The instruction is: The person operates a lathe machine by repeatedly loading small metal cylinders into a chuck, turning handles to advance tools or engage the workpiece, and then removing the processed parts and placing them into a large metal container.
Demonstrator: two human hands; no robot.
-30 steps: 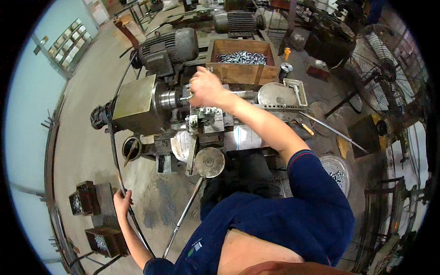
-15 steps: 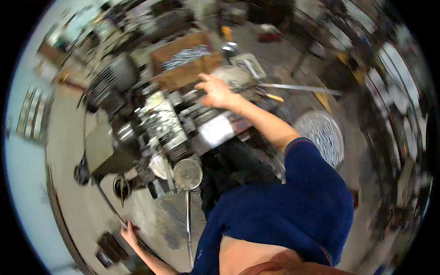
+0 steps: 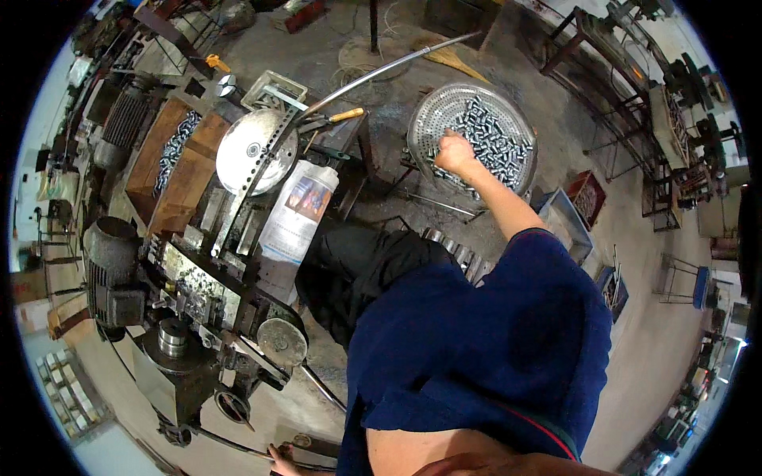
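My right hand (image 3: 454, 152) is over the left part of a round perforated metal tray (image 3: 429, 111), its fingers curled together. Whether anything is in those fingers I cannot make out. Many small shiny metal sleeves (image 3: 496, 143) lie heaped in the tray, next to the hand. At the lower edge my left hand (image 3: 282, 460) is closed around a long dark lever (image 3: 230, 441), partly cut off by the picture's rim. That lever runs left toward a greasy machine (image 3: 194, 278) with a steel chuck-like cylinder (image 3: 172, 337) and a handwheel (image 3: 232, 406).
A wooden box (image 3: 190, 170) with more metal pieces stands beyond the machine. Near it are a round metal disc (image 3: 246, 151), a perforated bar, a printed paper sheet (image 3: 294, 214) and a yellow-handled tool (image 3: 346, 115). A blue-grey bin (image 3: 567, 226) stands right of the tray.
My right hand has moved from above the machine, fingers spread, to the tray on the right, fingers now curled. The view has turned right. My left hand stays on the lever.
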